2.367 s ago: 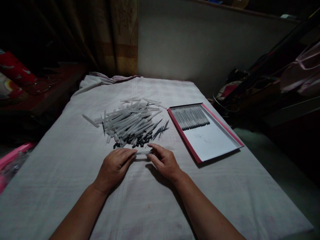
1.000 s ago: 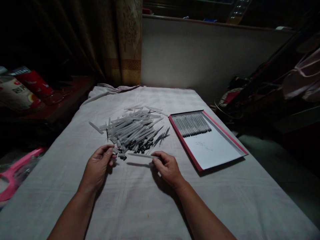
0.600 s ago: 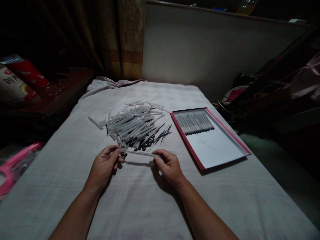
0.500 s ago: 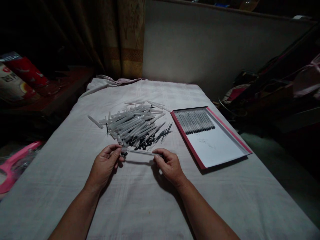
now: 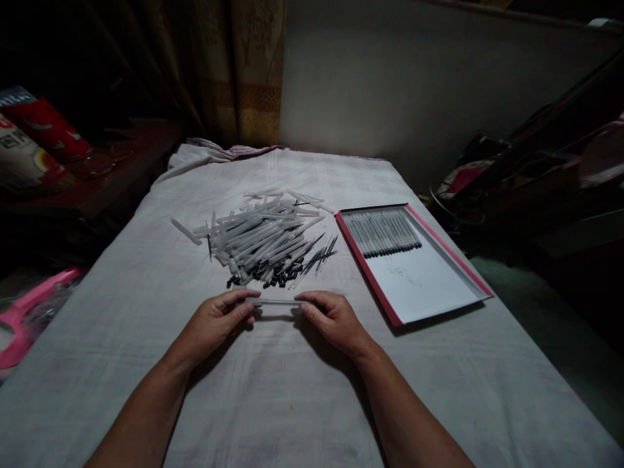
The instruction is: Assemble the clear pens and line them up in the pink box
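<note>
A slim, translucent pen (image 5: 277,301) lies level between my two hands, just above the cloth. My left hand (image 5: 221,320) pinches its left end, and my right hand (image 5: 331,318) pinches its right end; the fingers hide both tips. Beyond the hands spreads a loose pile of clear pen barrels (image 5: 258,240). Small black caps (image 5: 277,276) lie along the pile's near edge. Thin dark refills (image 5: 319,257) are scattered at its right side.
To the right, a shallow box lid (image 5: 373,292) with red sides holds a row of pens (image 5: 383,233) with black ends. White cloth (image 5: 292,403) covers the table. A pink-handled object (image 5: 34,312) is at the left edge, and red packaging (image 5: 49,130) stands on a side table.
My left hand has moved right, towards my right hand, so less of the pen shows between them. My right hand has stayed nearly in place. The view has shifted slightly.
</note>
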Motion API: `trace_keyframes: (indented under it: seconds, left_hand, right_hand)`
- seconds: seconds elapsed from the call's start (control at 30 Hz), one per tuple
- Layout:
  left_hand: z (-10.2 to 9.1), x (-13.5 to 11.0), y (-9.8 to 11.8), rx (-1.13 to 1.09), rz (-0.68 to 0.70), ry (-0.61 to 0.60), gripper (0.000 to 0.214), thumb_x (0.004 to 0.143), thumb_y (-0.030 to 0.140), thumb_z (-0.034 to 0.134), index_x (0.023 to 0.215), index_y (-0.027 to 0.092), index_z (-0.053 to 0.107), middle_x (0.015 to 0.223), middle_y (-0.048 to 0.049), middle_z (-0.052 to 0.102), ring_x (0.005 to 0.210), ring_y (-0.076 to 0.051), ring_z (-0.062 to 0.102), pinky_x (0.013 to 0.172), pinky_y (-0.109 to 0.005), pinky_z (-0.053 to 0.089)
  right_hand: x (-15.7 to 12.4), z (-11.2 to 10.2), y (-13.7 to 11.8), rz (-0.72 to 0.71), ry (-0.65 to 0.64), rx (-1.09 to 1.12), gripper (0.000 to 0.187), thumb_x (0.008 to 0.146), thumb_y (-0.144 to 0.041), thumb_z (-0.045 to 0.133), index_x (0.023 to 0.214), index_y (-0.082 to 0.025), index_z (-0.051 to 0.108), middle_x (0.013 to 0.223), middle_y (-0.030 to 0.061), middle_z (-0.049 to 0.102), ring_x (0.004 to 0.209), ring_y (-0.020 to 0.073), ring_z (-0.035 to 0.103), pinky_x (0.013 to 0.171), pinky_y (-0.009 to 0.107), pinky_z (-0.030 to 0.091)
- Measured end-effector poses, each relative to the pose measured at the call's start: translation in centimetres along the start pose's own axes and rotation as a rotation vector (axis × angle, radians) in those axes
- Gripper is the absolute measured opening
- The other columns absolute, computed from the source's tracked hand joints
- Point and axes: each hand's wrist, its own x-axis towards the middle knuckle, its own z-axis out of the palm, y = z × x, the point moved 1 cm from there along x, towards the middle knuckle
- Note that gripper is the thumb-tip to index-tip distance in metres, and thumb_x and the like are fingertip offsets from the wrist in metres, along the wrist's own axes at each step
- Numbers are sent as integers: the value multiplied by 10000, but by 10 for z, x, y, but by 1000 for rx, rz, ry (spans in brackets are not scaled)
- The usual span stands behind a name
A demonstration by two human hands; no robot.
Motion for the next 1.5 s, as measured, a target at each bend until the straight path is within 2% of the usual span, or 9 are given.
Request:
trace_keyframes:
  seconds: [0.33,0.6,0.73,0.83,0.9,1.0,1.17,1.3,1.5]
  left_hand:
    - [-2,2,-9,38,30,-39,398,553,480,870,805,182,787,724,-72,743,595,-170,639,565,-276,516]
    - [-2,3,-6,65,-31,-26,474,569,521,853,860,164,740,635,-57,703,563,-162,626,434,-198,366]
    - [-2,4,-3,50,22,16,588,593,562,833,1010,168,703,759,-78,735,601,-170,644,448,-208,408]
    - [-7,5,-1,31,39,25,728,597,591,824,1173,183,647,857,-84,735,634,-181,658,438,-217,431]
    - [-11,5,-1,9,51,33,729,624,600,806,1204,195,628,893,-82,726,649,-188,666,433,-221,441]
    - [-16,7,-3,-27,68,20,682,653,609,788,1173,191,645,870,-69,712,603,-167,647,442,-230,458]
    - [-17,9,-9,-19,74,6,627,653,599,805,1111,191,677,874,-57,700,579,-134,614,461,-226,465]
    - [-17,11,-12,-35,70,8,641,637,613,816,1102,195,676,875,-48,688,586,-133,608,446,-215,451]
    - [-18,11,-12,-9,81,19,615,654,621,801,1089,201,682,853,-40,681,531,-115,571,441,-224,457]
  right_hand:
    - [1,0,-3,-57,-64,-61,235,906,-276,558,888,-198,780,802,48,781,730,184,718,704,277,540]
    - [2,2,-6,-61,-80,-88,241,921,-273,528,899,-187,753,797,39,761,724,166,694,693,250,509]
    - [1,3,-12,-69,-93,-177,210,911,-251,529,943,-189,727,745,20,722,649,150,641,641,245,486]
    - [3,-5,-16,-141,62,-197,211,912,-262,529,928,-196,728,766,39,711,687,164,641,666,265,501]
    - [6,-22,-16,-169,271,-187,225,917,-286,533,927,-205,742,831,67,724,772,188,662,724,292,524]
    - [14,-69,-8,-108,555,-271,266,897,-352,555,968,-209,768,908,92,746,865,228,682,809,344,539]
    - [33,-175,23,270,786,-604,400,858,-324,527,1126,-143,763,1007,135,771,951,280,696,844,359,531]
    - [45,-230,52,587,785,-901,432,916,-288,467,1211,-120,733,1109,191,754,1029,331,689,830,376,510]
    - [64,-243,81,734,606,-1123,446,976,-298,410,1297,-162,688,1128,187,745,1006,295,702,777,340,503]
